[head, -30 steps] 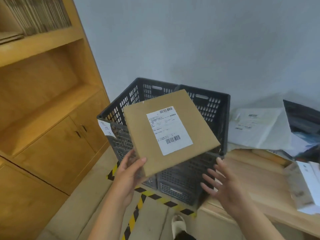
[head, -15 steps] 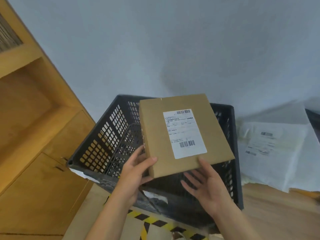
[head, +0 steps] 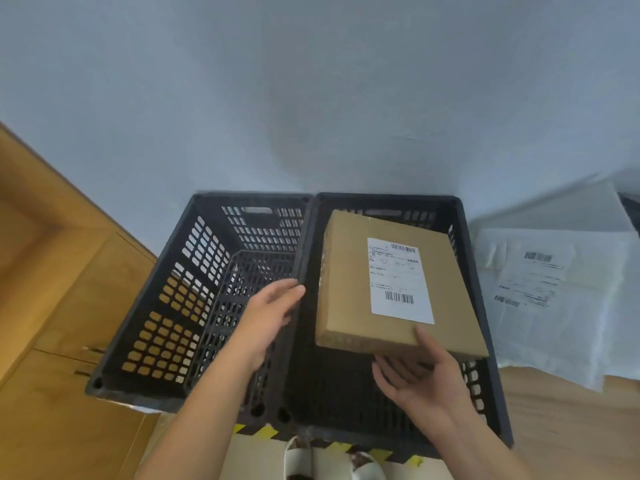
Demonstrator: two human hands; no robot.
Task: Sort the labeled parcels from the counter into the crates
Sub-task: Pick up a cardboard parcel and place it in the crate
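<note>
Parcel [head: 346, 299] in right hand [head: 419, 382] (thumb atop), left hand [head: 270, 313] seemingly relaxed

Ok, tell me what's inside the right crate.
Only the box, gripped by the right hand, hangs over it. The near floor of the crate looks bare; the part beneath the box is hidden.

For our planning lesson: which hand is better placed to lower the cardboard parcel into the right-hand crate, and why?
Right. The right hand grips the cardboard parcel by its near edge above the right crate; the left hand is open, off it.
</note>
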